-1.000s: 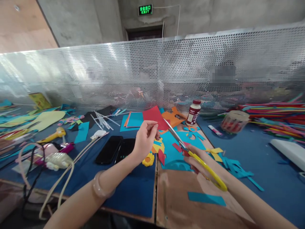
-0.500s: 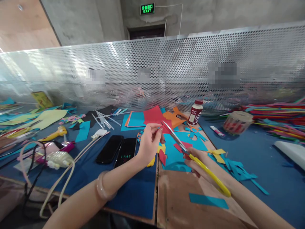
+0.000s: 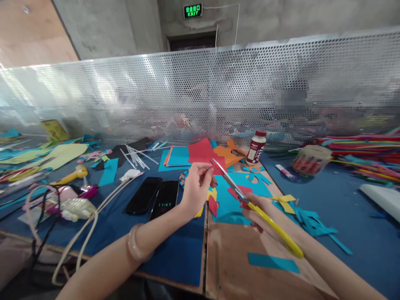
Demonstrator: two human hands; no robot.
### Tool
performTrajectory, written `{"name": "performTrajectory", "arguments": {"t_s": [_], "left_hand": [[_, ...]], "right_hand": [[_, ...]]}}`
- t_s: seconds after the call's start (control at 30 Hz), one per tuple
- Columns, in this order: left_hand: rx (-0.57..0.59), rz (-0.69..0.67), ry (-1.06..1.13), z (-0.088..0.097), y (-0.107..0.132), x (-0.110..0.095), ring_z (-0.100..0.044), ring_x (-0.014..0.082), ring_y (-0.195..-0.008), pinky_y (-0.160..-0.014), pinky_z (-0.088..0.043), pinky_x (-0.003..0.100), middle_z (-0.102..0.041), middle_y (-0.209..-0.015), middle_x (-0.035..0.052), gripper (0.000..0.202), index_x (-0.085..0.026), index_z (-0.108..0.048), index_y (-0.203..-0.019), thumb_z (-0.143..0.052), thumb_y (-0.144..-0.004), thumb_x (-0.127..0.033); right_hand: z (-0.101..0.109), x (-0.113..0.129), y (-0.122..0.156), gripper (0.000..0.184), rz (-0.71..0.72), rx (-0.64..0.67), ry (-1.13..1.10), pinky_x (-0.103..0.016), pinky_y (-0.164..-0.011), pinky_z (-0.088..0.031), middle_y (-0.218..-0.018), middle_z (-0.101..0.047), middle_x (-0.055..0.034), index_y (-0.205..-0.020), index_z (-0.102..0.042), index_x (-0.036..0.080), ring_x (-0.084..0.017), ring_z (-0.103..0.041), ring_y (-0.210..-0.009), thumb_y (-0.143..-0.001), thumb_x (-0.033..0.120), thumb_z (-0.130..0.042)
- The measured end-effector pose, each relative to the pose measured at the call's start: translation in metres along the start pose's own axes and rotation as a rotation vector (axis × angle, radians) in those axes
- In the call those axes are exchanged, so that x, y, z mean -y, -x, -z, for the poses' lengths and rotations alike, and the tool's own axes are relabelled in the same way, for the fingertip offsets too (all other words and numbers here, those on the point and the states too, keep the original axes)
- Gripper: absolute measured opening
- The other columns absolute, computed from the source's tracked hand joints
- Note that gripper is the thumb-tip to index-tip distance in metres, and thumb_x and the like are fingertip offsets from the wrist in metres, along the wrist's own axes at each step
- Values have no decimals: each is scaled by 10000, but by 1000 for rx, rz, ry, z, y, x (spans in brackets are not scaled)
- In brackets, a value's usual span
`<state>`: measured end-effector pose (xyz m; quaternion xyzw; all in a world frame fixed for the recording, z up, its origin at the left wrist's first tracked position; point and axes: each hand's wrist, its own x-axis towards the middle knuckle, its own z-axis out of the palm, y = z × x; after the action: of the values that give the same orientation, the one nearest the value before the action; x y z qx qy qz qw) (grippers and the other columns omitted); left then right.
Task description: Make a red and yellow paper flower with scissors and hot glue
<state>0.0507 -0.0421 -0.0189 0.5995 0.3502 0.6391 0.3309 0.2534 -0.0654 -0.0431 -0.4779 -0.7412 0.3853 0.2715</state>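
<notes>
My left hand [image 3: 197,185] is closed in a pinch, thumb against forefinger, on a small piece of red paper [image 3: 218,168] that is mostly hidden by the fingers. In my right hand [image 3: 258,212] is a pair of scissors [image 3: 268,227] with yellow handles, its blades pointing up and left to the left fingertips. The blades look nearly closed. Beneath the hands lie a blue paper sheet [image 3: 226,212] and red paper scraps [image 3: 213,206]. Behind them a larger red sheet [image 3: 203,150] rests on a stack of blue and orange paper [image 3: 176,158].
Two phones [image 3: 143,196] lie left of my left hand, near a white cable [image 3: 103,204] and a yellow glue gun [image 3: 73,175]. A red-capped bottle [image 3: 256,148] stands behind, by orange paper [image 3: 229,153]. Right are a glue stick [image 3: 285,171], a round container [image 3: 311,161] and colourful pipe cleaners [image 3: 359,146]. A perforated metal screen [image 3: 212,83] closes the back.
Both hands and the scissors stay almost where they were, with only a very slight shift. The things on the table have not moved.
</notes>
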Motion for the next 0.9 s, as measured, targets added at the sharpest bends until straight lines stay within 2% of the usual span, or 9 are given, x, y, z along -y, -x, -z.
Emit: {"name": "performTrajectory", "arguments": {"t_s": [0.2,0.43,0.6,0.8,0.9], "left_hand": [[16,-8,12,-1,1,1,-588,98,-594,-622,-504,239,-563,-652,-13,143,-174,-451,-946,-478,-878,-297],[22,-7,6,-2,2,0,-588,100,-592,-612,-501,237,-567,-654,-10,162,-174,-459,-953,-479,-876,-315],[25,0,9,-1,1,0,-589,99,-585,-597,-501,234,-570,-651,-11,173,-171,-457,-949,-489,-869,-322],[9,36,76,-4,3,3,-617,102,-634,-619,-520,246,-606,-803,22,202,-173,-452,-949,-559,-824,-291],[1,67,129,-6,3,3,-641,125,-666,-609,-528,255,-615,-812,22,233,-181,-430,-973,-571,-816,-279]], "right_hand": [[1,-1,-1,154,-1,-8,45,-222,-486,-390,-760,-508,10,-851,-429,202,-89,-485,-558,-846,353,-461],[0,5,-1,145,-51,-27,-31,-215,-442,-368,-645,-450,44,-803,-432,203,-82,-449,-483,-803,338,-485],[-1,-1,-2,141,-54,-9,-15,-198,-429,-371,-648,-428,49,-805,-424,204,-79,-459,-492,-817,337,-468],[-1,-1,0,115,-79,16,-33,-196,-430,-394,-753,-487,30,-807,-411,203,-65,-471,-491,-839,310,-438],[-1,-3,0,120,-58,12,-8,-199,-432,-394,-753,-499,24,-825,-420,202,-69,-478,-493,-853,318,-425]]}}
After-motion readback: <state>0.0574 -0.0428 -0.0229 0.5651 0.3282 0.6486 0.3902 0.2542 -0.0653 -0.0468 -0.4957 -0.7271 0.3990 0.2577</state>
